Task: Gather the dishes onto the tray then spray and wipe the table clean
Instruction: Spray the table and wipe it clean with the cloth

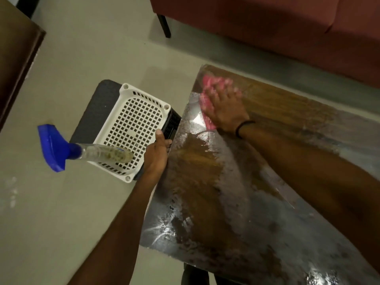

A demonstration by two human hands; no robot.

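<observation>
The right hand (223, 108) presses flat, fingers spread, on the pink cloth (207, 103) on the wet table (267, 202), while the left hand (157, 154) grips the spray bottle (102, 154)

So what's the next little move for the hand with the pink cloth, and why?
Probably drag the pink cloth under the right hand back toward the near end of the table: it sits at the far corner, while wet streaks and droplets cover the nearer surface.

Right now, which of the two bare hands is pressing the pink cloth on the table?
The right hand, with a black wristband, presses the pink cloth; the left hand holds the blue-capped spray bottle.
</observation>
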